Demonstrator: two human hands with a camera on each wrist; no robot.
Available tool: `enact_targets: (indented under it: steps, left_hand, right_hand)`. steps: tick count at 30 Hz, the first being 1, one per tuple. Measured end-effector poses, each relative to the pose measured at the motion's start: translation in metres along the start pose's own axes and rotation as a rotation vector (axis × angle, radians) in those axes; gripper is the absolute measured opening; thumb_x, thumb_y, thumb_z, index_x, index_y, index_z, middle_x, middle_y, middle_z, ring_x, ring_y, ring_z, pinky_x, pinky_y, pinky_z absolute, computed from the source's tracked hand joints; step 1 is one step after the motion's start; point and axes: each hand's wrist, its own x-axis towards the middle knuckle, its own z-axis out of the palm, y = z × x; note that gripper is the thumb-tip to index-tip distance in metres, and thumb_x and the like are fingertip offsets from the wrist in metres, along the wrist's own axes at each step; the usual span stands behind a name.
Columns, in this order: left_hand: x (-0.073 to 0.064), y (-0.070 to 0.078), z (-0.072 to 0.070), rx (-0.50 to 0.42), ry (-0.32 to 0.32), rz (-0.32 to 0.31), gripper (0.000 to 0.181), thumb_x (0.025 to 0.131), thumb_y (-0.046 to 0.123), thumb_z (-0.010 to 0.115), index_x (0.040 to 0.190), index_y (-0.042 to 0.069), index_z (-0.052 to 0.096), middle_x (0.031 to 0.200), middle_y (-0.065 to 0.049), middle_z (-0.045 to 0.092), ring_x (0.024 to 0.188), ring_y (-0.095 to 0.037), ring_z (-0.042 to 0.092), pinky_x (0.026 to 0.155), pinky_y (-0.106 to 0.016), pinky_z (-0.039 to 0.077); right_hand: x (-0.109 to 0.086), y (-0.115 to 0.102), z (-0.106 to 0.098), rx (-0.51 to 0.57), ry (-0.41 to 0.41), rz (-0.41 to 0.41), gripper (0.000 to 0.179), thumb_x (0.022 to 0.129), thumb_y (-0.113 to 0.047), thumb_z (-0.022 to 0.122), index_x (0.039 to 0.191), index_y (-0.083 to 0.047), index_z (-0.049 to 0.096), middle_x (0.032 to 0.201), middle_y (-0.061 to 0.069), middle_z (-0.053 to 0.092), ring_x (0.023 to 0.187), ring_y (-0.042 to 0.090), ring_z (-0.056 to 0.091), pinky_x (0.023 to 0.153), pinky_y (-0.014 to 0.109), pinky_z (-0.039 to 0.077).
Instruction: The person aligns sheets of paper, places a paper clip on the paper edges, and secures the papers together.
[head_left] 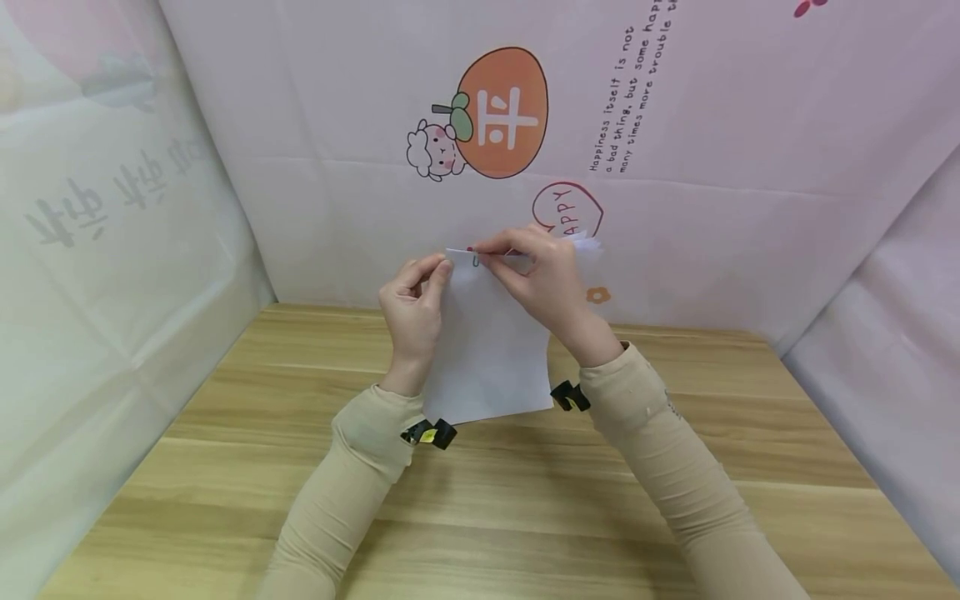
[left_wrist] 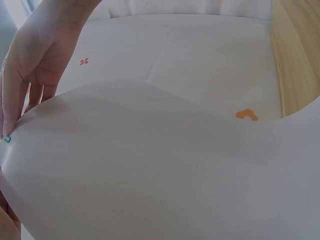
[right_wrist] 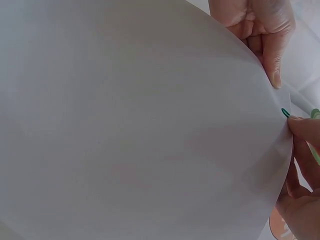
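White paper [head_left: 491, 350] is held up in front of the wall, its top edge between the two hands. My left hand [head_left: 412, 312] pinches the paper near its upper left corner, thumb on the near face. A small green paper clip [right_wrist: 285, 113] sits over the top edge, a short way to the right of that thumb. My right hand [head_left: 543, 275] pinches the clip at the edge, with only its looped end showing on the paper. In the left wrist view the sheet hides most of my left hand [left_wrist: 7, 220].
The wooden table [head_left: 487, 517] lies below the paper. A white printed cloth [head_left: 337, 225] with an orange fruit picture [head_left: 504, 158] stands behind. More white cloth hangs at both sides. Behind my right hand, a folded white paper edge [head_left: 585, 242] sticks out.
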Motion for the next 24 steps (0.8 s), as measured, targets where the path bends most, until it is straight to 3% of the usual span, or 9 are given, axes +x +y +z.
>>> enact_targets:
  steps: [6, 11, 19, 24]
  left_hand:
    - [-0.0009, 0.0008, 0.0001, -0.003, 0.001, -0.003, 0.015, 0.083, 0.006, 0.071, 0.087, -0.009, 0.071, 0.075, 0.009, 0.064, 0.066, -0.006, 0.049, 0.055, -0.020, 0.033]
    - [-0.0011, 0.0005, 0.0000, 0.000, 0.004, -0.001, 0.015, 0.083, 0.006, 0.071, 0.087, -0.009, 0.071, 0.075, 0.014, 0.063, 0.065, -0.006, 0.048, 0.054, -0.020, 0.031]
    - [-0.0010, 0.0015, 0.0012, 0.011, 0.016, 0.006, 0.015, 0.083, 0.007, 0.072, 0.087, -0.008, 0.072, 0.074, 0.003, 0.065, 0.065, -0.006, 0.049, 0.054, -0.017, 0.031]
    - [-0.0013, 0.0009, 0.0015, -0.008, 0.016, 0.001, 0.015, 0.083, 0.006, 0.071, 0.088, -0.008, 0.072, 0.075, 0.010, 0.064, 0.066, -0.006, 0.050, 0.055, -0.017, 0.033]
  right_hand:
    - [-0.0003, 0.0013, 0.0004, 0.007, 0.001, -0.003, 0.007, 0.083, -0.007, 0.072, 0.089, -0.007, 0.075, 0.086, 0.004, 0.073, 0.076, 0.014, 0.063, 0.071, 0.030, 0.053]
    - [-0.0008, 0.0017, -0.0001, 0.000, 0.010, -0.009, 0.006, 0.082, -0.007, 0.073, 0.088, -0.008, 0.075, 0.084, 0.002, 0.073, 0.072, 0.012, 0.060, 0.067, 0.025, 0.050]
    - [-0.0002, 0.0025, -0.0009, 0.001, 0.011, -0.014, 0.006, 0.082, -0.009, 0.073, 0.087, -0.009, 0.075, 0.083, 0.002, 0.073, 0.073, 0.011, 0.061, 0.068, 0.023, 0.050]
    - [-0.0004, 0.0026, -0.0012, 0.000, -0.001, -0.002, 0.006, 0.082, -0.009, 0.073, 0.088, -0.009, 0.075, 0.084, 0.002, 0.073, 0.075, 0.011, 0.062, 0.069, 0.024, 0.050]
